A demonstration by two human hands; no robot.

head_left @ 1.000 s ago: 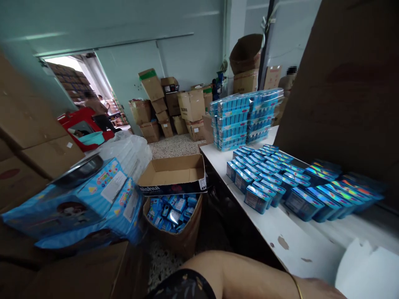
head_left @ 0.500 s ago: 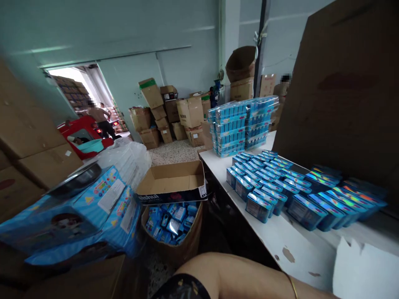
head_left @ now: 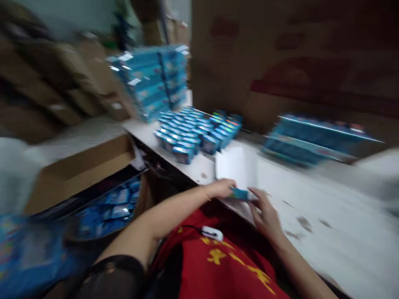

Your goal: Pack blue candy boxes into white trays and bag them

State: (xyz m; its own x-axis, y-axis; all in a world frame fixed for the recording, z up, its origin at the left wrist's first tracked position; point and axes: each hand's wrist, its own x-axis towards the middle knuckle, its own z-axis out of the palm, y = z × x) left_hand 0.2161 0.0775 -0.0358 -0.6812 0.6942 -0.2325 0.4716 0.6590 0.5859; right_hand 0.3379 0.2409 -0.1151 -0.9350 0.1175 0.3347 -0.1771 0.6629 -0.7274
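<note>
Between my two hands, over the table's front edge, is a small blue box (head_left: 240,193), blurred by motion. My left hand (head_left: 222,188) has its fingers closed round the box's left end. At the other end my right hand (head_left: 264,209) touches it, thumb and fingers apart around that end. Just behind the box a white sheet (head_left: 235,166) lies on the white table (head_left: 311,207). Further off to the left stand rows of similar blue boxes (head_left: 183,141).
A plastic-wrapped stack of blue packs (head_left: 149,83) stands at the table's far end. Another blue pack (head_left: 314,141) lies at the back right, before a large brown carton (head_left: 280,54). Left of the table, an open carton (head_left: 84,166) sits above a bin of blue packets (head_left: 109,207).
The view has swung right and down toward the table. Both hands have come into sight with the blue box between them; before, only an arm showed.
</note>
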